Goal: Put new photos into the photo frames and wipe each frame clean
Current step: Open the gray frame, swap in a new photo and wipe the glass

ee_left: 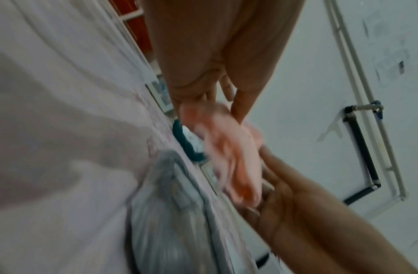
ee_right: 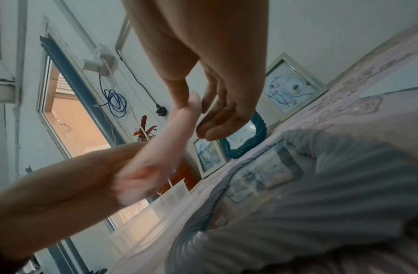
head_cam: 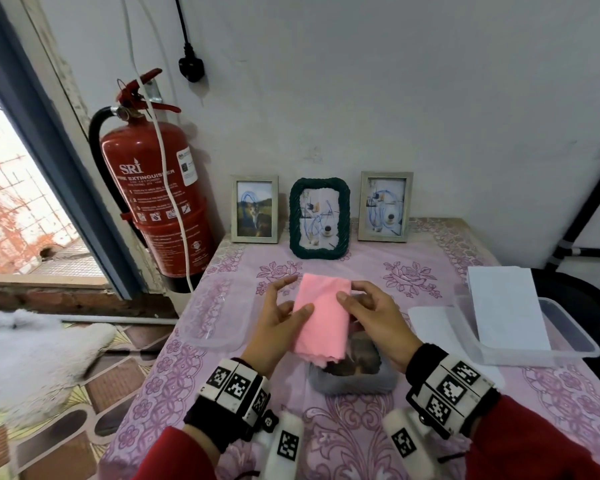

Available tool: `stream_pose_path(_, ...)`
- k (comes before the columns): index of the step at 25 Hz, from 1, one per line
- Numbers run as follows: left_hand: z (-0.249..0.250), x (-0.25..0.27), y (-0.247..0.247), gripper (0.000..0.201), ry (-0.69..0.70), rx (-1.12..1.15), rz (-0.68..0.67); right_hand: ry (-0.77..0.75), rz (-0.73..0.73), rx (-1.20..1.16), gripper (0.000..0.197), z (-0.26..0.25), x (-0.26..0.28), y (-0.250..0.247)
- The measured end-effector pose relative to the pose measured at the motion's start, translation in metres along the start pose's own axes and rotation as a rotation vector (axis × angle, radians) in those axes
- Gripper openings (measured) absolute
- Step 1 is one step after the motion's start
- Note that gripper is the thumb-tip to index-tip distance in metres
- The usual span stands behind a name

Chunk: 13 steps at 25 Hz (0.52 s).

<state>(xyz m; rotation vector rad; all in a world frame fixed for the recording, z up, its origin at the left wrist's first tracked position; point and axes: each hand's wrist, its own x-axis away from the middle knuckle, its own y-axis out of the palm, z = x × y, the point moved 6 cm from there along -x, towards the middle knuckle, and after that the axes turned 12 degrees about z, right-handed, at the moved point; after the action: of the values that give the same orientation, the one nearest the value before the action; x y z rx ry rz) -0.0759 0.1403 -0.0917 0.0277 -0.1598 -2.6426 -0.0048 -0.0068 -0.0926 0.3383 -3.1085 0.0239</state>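
A folded pink cloth (head_cam: pixel 321 317) is held up between both hands just above a grey ribbed photo frame (head_cam: pixel 354 379) that lies flat on the table with a photo in it. My left hand (head_cam: pixel 288 306) pinches the cloth's left edge, thumb on top. My right hand (head_cam: pixel 349 293) pinches its right edge near the top. The wrist views are blurred but show the cloth (ee_left: pixel 229 153) (ee_right: pixel 165 148) between thumb and fingers over the grey frame (ee_right: pixel 320 194). Three more frames stand against the wall: a pale one (head_cam: pixel 254 208), a dark green rope one (head_cam: pixel 320 218) and another pale one (head_cam: pixel 385 206).
A clear plastic tray (head_cam: pixel 215 317) lies left of my hands. A clear box (head_cam: pixel 568 344) with white sheets (head_cam: pixel 506 306) sits at the right edge of the table (head_cam: pixel 413 271). A red fire extinguisher (head_cam: pixel 153 195) hangs on the wall to the left.
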Motion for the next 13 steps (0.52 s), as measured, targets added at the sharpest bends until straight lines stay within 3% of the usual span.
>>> stream_pose_path(3, 0.022, -0.011, -0.035, 0.017, 0.094, -0.09, 0.091, 0.035, 0.036, 0.096, 0.02, 0.009, -0.01, -0.004)
stream_pose_path(6, 0.04, -0.028, -0.073, 0.012, 0.094, -0.181, 0.15, 0.028, 0.072, 0.31, 0.017, 0.019, -0.022, -0.02)
stream_pose_path(9, 0.05, -0.043, -0.104, 0.024, 0.084, -0.294, 0.139, -0.069, 0.102, 0.697, 0.02, 0.026, -0.033, -0.036)
stream_pose_path(13, 0.046, -0.053, -0.127, 0.04, 0.037, -0.481, 0.115, 0.017, 0.05, 0.949, 0.051, 0.041, -0.034, -0.044)
